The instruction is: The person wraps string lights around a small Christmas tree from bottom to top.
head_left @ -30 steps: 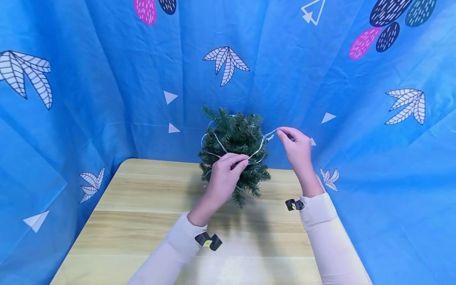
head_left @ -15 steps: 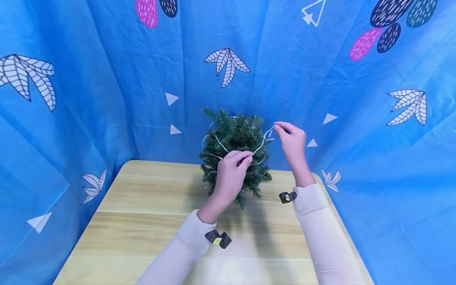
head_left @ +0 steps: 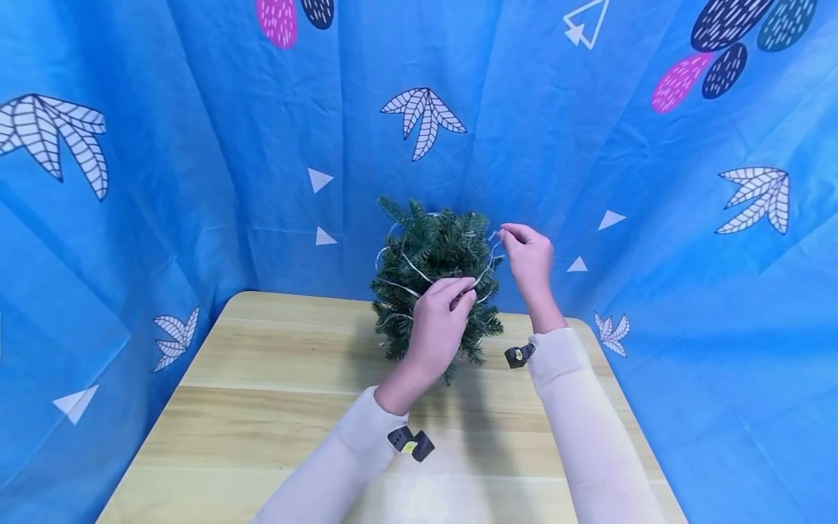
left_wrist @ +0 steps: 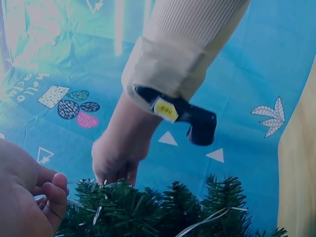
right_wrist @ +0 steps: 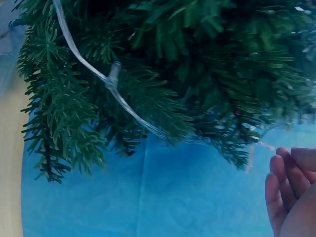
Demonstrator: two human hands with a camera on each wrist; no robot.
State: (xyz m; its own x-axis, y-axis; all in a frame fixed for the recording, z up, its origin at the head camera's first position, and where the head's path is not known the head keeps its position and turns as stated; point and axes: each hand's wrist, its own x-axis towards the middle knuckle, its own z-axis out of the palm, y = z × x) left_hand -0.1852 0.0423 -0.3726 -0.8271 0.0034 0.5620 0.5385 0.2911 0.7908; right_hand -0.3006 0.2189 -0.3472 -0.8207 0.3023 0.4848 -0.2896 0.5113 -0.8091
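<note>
A small green artificial Christmas tree [head_left: 428,236] stands on the wooden table, wound with a clear-wired light string [right_wrist: 109,85] that has tiny bulbs. My left hand [head_left: 440,324] is in front of the tree and pinches the light string between thumb and fingers. Higher up and to the right, my right hand [head_left: 529,262] pinches another stretch of it beside the branches. Between both hands the wire hangs slightly slack. In the left wrist view the right hand's fingertips are partly hidden behind the branches.
The pale wooden table [head_left: 262,356] has a rounded back corner. A blue patterned cloth [head_left: 275,167] hangs behind the tree and along both sides. A black wrist camera is strapped to each cream sleeve [head_left: 576,386].
My left hand has moved right across the tree's front. The right hand has shifted slightly left and up, closer to the tree. The wire between them has become shorter and slacker.
</note>
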